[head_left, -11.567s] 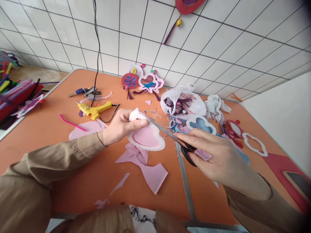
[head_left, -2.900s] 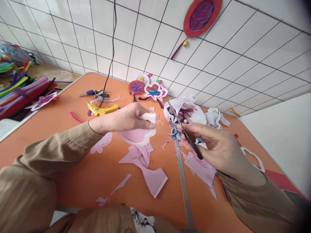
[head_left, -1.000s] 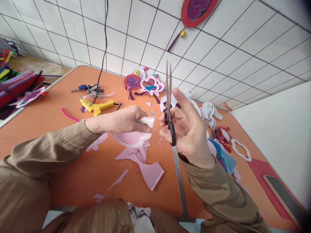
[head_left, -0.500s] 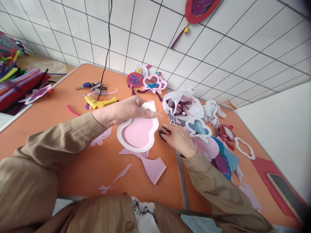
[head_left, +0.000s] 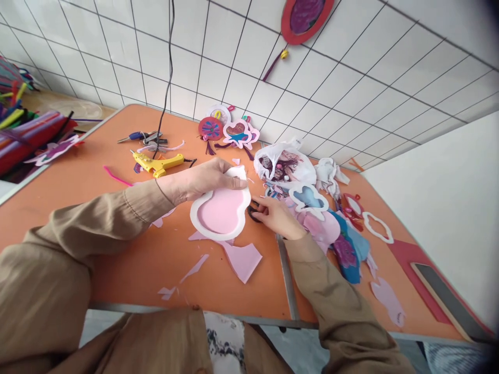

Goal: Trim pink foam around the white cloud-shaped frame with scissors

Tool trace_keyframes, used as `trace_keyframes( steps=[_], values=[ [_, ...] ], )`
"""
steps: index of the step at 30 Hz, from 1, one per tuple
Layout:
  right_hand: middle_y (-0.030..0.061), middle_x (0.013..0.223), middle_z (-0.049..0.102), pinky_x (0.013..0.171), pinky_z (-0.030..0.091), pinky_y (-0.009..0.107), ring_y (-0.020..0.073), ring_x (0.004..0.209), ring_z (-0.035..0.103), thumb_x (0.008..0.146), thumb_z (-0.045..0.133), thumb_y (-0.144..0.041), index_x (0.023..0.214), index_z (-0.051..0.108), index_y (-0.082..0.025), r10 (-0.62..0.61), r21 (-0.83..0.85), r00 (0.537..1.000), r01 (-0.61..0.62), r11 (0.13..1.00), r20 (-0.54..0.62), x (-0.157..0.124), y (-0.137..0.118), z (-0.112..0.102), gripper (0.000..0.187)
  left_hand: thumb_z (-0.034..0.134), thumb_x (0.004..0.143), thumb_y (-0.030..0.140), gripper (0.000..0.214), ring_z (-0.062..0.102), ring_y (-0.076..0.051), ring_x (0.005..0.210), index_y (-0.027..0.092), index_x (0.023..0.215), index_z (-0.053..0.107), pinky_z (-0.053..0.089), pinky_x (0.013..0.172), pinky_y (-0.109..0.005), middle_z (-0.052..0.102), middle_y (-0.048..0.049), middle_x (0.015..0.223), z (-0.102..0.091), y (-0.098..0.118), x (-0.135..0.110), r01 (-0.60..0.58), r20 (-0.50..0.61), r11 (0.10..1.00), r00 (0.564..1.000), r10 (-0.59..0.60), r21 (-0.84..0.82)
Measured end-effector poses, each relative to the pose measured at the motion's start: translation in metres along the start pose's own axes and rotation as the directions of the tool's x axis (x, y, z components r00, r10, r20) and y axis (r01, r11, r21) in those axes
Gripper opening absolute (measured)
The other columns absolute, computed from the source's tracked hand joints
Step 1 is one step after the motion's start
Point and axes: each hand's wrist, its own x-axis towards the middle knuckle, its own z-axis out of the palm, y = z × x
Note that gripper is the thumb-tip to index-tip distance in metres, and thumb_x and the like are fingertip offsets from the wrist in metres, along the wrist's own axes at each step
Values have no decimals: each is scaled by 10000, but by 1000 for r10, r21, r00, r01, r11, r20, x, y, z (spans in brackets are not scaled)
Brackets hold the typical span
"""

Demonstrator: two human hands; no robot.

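Observation:
My left hand (head_left: 202, 179) grips the top edge of a cloud-shaped white foam frame backed with pink foam (head_left: 221, 212), held tilted just above the orange table (head_left: 128, 259). My right hand (head_left: 275, 215) rests on the table beside the frame's right edge. Its fingers lie on the black handles of the scissors (head_left: 253, 210), which lie flat there, mostly hidden under the frame. Pink foam offcuts (head_left: 244, 259) lie below the frame.
A yellow glue gun (head_left: 158, 165) and a black cable lie at the back left, near pliers (head_left: 140, 137). Finished foam ornaments (head_left: 228, 131) lean on the tiled wall. A white plastic bag (head_left: 284, 163), coloured foam shapes (head_left: 343, 244) and a white cloud frame (head_left: 377, 227) crowd the right. Pipe cleaners (head_left: 27, 135) are far left.
One second ago my right hand held the scissors upright, blades up. It has since lowered them flat onto the table beside the frame. My left hand turned the frame's pink face up.

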Motion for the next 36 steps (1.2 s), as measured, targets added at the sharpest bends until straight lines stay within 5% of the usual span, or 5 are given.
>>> trace_keyframes(
  steps=[8,12,19,30,36],
  values=[
    [115,1026,772,677,527,354,216,809,688,929,532,-481,1188,749,-189,4,391,981,74,917,-196,-13,-21,-13,447,962,593,346,355,640,-136,542,104,665,712,512,514,-242,702,-35,621,7,-6,0,-71,28,997,997,71,-18],
    [55,820,738,563,450,292,148,639,604,834,717,-513,1137,777,-175,-115,705,984,178,687,-136,-21,-60,-17,458,965,585,373,385,657,-144,576,98,709,725,524,535,-244,722,-47,664,9,-8,-1,-96,49,995,994,96,0],
    [0,677,660,585,442,282,102,579,508,759,756,-345,832,790,-151,-58,656,964,221,721,-261,-16,-89,-16,210,922,675,346,334,613,-122,535,128,683,669,488,498,-237,674,-14,619,8,-5,-4,-177,29,983,984,176,47],
    [-23,606,592,568,452,285,118,592,522,613,840,-345,780,775,-170,98,801,958,166,575,-269,-7,-94,-11,251,941,595,390,382,613,-132,565,118,690,689,476,524,-250,697,-39,660,10,-7,-5,-226,-54,968,971,233,108],
    [-24,575,572,528,431,274,116,564,512,637,810,-343,707,737,-180,98,791,948,193,580,-303,-7,-92,-8,191,937,608,342,379,621,-132,627,112,854,762,484,579,-252,715,-30,719,13,-8,-5,-249,-89,965,963,256,83]
  ],
)
